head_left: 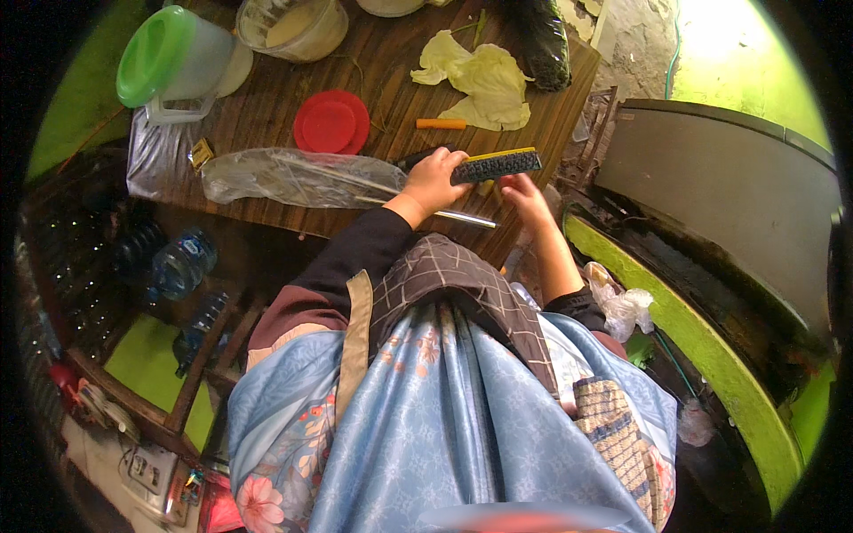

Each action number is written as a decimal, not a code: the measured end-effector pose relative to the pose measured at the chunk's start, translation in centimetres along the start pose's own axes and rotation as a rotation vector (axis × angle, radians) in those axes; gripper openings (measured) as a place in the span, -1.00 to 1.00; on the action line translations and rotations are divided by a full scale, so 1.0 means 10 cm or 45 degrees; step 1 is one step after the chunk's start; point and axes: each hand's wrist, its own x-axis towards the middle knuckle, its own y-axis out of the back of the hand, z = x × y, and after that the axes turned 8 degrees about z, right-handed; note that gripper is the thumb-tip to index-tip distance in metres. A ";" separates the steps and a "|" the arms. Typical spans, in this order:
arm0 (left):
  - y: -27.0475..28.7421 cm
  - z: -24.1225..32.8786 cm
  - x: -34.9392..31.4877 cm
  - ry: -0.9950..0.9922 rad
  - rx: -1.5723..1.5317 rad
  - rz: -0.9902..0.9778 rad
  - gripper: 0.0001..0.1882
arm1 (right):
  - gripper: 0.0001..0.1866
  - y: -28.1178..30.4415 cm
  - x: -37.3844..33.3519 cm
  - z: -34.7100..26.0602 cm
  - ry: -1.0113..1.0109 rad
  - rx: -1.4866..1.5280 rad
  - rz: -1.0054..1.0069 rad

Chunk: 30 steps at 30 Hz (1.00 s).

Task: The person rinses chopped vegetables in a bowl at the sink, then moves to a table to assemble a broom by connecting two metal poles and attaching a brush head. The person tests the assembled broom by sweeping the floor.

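The left hand (433, 180) was closed around a brush (496, 165), a dark block with a yellow back, its fingers wrapped over one end so that most of the brush reached out past the knuckles toward the right hand (524, 194). That hand sat just under the free end of the brush; its fingers looked loosely curled, and whether they pinched anything could not be told from this view. Just below the left fingers a thin metal rod (462, 217) lay along the edge of the wooden table (293, 191), apparently touching nothing the hands held. Behind the left wrist a long clear bag (293, 177) stretched away across the wood. Beyond the fingertips lay an orange stick (441, 123), then pale cabbage leaves (484, 82); farther off on the left-hand side sat a red lid (330, 122), and farthest a jug with a green lid (173, 60) and a clear tub (291, 27). To work the brush well, a judgement only, the left grip would want to stay firm near the end while the right fingers steadied the other end, keeping the bristles level and the hands clear of the table's edge and the rod.
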 end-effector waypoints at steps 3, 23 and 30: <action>0.06 0.02 -0.01 -0.182 0.216 0.016 -0.54 | -0.48 0.23 0.00 -0.16 -0.087 0.701 0.147; 0.04 -0.04 -0.12 -0.288 0.256 0.219 -0.15 | -0.57 -0.12 0.08 -0.14 -0.298 0.012 -0.520; -0.15 -0.03 -0.31 0.136 -0.152 0.228 -0.57 | -0.68 -0.19 -0.16 -0.18 -0.373 0.762 -0.448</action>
